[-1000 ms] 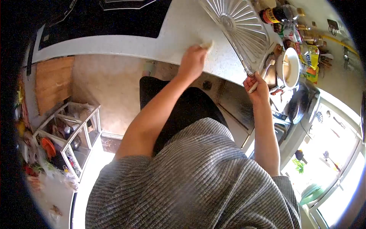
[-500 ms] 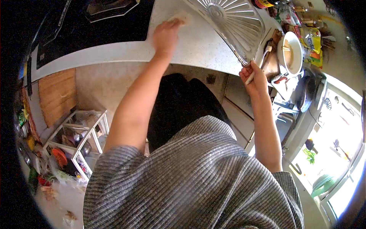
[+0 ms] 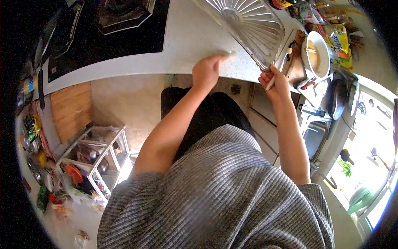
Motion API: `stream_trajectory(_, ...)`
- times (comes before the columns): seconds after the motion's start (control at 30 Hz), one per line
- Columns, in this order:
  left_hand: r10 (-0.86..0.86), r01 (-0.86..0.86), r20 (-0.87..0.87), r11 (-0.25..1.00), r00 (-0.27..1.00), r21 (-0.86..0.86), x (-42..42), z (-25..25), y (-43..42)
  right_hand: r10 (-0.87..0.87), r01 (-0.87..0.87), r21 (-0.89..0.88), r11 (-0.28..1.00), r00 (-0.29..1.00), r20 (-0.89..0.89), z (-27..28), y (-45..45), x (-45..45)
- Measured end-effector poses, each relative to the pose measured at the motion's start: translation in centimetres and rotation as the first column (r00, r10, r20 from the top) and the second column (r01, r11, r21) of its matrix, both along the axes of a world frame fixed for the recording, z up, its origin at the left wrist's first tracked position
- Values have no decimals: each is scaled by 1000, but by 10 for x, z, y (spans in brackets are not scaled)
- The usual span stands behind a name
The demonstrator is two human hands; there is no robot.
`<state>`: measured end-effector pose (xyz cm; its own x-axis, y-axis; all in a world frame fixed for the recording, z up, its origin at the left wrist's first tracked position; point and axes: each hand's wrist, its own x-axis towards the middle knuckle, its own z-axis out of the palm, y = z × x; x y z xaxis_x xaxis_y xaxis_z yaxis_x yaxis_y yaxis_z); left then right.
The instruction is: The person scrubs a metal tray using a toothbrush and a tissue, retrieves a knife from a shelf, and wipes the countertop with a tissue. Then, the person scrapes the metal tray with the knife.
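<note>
My left hand (image 3: 206,72) is over the front of the white countertop (image 3: 188,39), its fingers pressed together. At its fingertips is a small pale patch, too blurred to name. On the right, my right hand (image 3: 275,83) grips the near corner of a ribbed metal tray (image 3: 263,31), which has a round raised centre. A slim white handle (image 3: 270,84) also shows at my right fingers; what it belongs to is hard to make out. Just beyond that hand stands a white bowl (image 3: 326,52) with light brown liquid and chopsticks (image 3: 310,50) in it.
A black cooktop (image 3: 153,41) takes up the counter's left side. Bottles and yellow packets (image 3: 342,39) line the back right. Past the bowl are a dark pan (image 3: 336,97) and a sink (image 3: 315,139). A white rack (image 3: 97,166) stands on the floor at left.
My left hand has moved right and nearer along the counter, toward the tray. The pale thing at its fingertips shows less now. My right hand stays at the tray's corner.
</note>
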<state>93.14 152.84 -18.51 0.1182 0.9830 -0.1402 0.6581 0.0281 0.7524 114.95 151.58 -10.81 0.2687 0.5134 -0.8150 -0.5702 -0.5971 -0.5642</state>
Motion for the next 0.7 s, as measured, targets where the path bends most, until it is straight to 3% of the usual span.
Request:
stream_trajectory(0.03,88,-71,203,993,975,-92,-9,0,6,1,-1,8,1000,1000,-12,-3,-1,2)
stream_trajectory(0.1,391,-151,524,884,757,-442,-25,-19,21,9,-9,-16,1000,1000,2,-10,-2,4)
stream_trajectory(0.17,508,-87,549,781,664,-618,-50,-18,38,25,-24,-29,999,1000,6,-13,-3,4)
stream_trajectory(0.3,450,-95,483,797,751,-596,-65,-14,56,48,-48,0,999,999,-3,-6,-3,-1)
stream_trajectory(0.33,414,-124,406,809,815,-575,-68,-28,58,47,-47,12,999,999,-3,-2,-3,-4)
stream_trajectory(0.43,271,-259,120,960,955,-103,-70,-44,54,42,-42,-20,999,999,21,-3,-2,-4)
stream_trajectory(0.53,250,-242,-195,968,949,64,-63,-18,55,44,-44,-13,999,999,6,-6,-2,-2)
stream_trajectory(0.63,147,-74,-343,974,928,215,-66,-15,56,57,-57,-6,998,998,22,-7,-3,-3)
stream_trajectory(0.7,42,75,-328,939,944,335,-68,-21,56,65,-65,5,998,998,0,-10,-4,-1)
